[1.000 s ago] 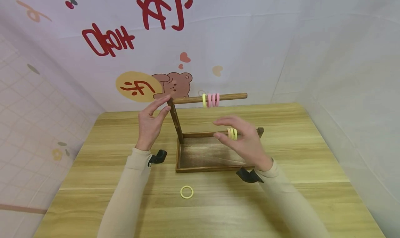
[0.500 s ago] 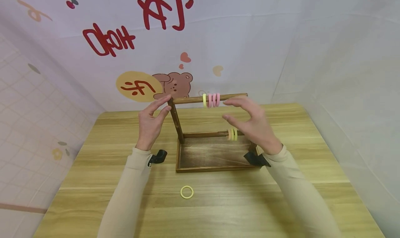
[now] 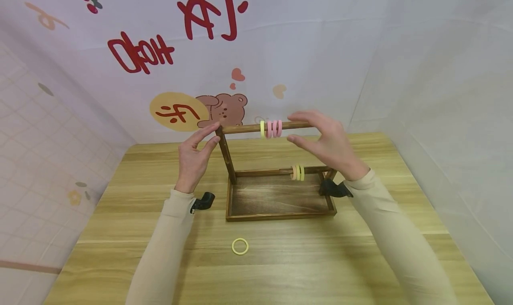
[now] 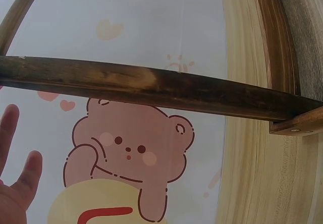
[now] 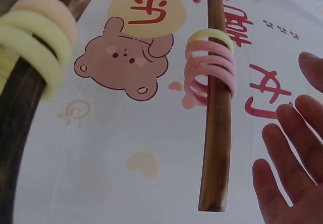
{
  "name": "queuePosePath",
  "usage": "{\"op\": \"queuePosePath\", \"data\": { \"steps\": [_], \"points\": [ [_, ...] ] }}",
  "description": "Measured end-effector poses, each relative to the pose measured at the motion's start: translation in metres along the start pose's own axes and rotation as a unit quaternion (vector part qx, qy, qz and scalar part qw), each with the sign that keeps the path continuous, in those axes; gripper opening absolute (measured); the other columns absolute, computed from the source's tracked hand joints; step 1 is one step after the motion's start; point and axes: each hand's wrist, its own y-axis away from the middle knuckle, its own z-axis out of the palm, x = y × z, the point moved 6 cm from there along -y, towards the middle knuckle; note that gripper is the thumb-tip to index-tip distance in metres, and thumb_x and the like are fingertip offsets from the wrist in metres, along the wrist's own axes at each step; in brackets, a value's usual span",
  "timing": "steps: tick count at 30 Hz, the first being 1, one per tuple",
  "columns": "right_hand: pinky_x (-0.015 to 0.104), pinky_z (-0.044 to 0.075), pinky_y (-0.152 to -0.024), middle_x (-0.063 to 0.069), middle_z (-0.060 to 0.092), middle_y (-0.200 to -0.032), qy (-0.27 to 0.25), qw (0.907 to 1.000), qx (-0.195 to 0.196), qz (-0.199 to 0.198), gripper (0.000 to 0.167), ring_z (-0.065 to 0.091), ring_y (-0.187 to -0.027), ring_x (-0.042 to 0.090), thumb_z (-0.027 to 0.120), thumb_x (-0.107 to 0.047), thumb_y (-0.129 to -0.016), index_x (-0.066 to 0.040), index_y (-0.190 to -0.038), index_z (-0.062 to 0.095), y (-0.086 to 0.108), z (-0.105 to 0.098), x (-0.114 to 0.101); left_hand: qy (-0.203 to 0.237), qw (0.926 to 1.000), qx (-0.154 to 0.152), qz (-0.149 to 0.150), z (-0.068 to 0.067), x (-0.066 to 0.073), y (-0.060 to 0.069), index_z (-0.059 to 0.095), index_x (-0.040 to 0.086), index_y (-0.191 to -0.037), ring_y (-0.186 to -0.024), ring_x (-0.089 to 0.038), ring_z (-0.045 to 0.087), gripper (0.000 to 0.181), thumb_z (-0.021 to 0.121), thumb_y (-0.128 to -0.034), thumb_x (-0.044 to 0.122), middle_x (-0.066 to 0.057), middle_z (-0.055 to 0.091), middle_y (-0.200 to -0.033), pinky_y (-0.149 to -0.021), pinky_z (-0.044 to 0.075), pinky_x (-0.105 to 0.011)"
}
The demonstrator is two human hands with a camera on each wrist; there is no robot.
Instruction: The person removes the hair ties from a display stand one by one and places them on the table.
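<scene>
A dark wooden rack (image 3: 229, 198) stands on the table, with an upper rod (image 3: 244, 128) and a lower rod (image 3: 260, 172). One yellow ring (image 3: 262, 129) and several pink rings (image 3: 274, 128) hang on the upper rod. Peach and yellow rings (image 3: 298, 172) hang on the lower one. The left hand (image 3: 194, 160) has its fingertips at the top of the rack's upright post (image 3: 225, 156); exact contact is unclear. Beside the upper rod's free end is the right hand (image 3: 330, 142), thumb and fingers spread, holding nothing. A single yellow ring (image 3: 240, 246) lies flat in front of the rack.
The light wooden table (image 3: 280, 269) is bordered behind by a white printed cloth (image 3: 320, 51) with red writing and a bear. Black camera mounts (image 3: 204, 201) sit on both wrists. The right-hand mount (image 3: 335, 188) overlaps the rack's right side from the head view.
The right hand has risen from the lower rod's rings to the upper rod's right end, staying spread. The left hand and all the rings look unmoved.
</scene>
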Motion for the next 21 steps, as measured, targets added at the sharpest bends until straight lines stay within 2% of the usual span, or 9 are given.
{"op": "queuePosePath", "data": {
  "steps": [9, 18, 21],
  "points": [
    [0.045, 0.042, -0.114, 0.006, 0.066, -0.138, 0.038, 0.9955, -0.073, 0.046, 0.050, 0.056, -0.135, 0.026, 0.082, -0.024, -0.092, -0.008, -0.137, 0.066, -0.014, 0.005, 0.009, 0.003, 1.0000, -0.001, 0.007, 0.000, -0.002, 0.001, 0.074, 0.012, -0.131, -0.130, -0.015, 0.060, 0.034, 0.074, -0.0965, 0.012, 0.000, 0.071, -0.131, -0.114, 0.042, -0.035],
    [0.044, 0.040, -0.116, 0.006, 0.063, -0.142, 0.052, 0.9888, -0.123, 0.067, 0.056, 0.054, -0.137, 0.026, 0.081, -0.031, -0.093, -0.008, -0.141, 0.063, -0.022, 0.013, 0.020, -0.017, 0.9996, -0.002, -0.022, 0.001, -0.002, 0.000, 0.071, 0.001, -0.130, -0.132, -0.027, 0.059, 0.034, 0.071, -0.0956, -0.002, -0.016, 0.069, -0.133, -0.116, 0.041, -0.041],
    [0.045, 0.041, -0.115, 0.007, 0.063, -0.142, 0.060, 0.9866, -0.135, 0.071, 0.057, 0.054, -0.136, 0.027, 0.081, -0.031, -0.092, -0.008, -0.141, 0.062, -0.025, 0.016, 0.022, -0.014, 0.9996, -0.003, -0.023, 0.001, -0.003, 0.000, 0.071, 0.001, -0.130, -0.132, -0.026, 0.059, 0.034, 0.071, -0.0960, -0.001, -0.015, 0.069, -0.133, -0.116, 0.041, -0.040]
  ]
}}
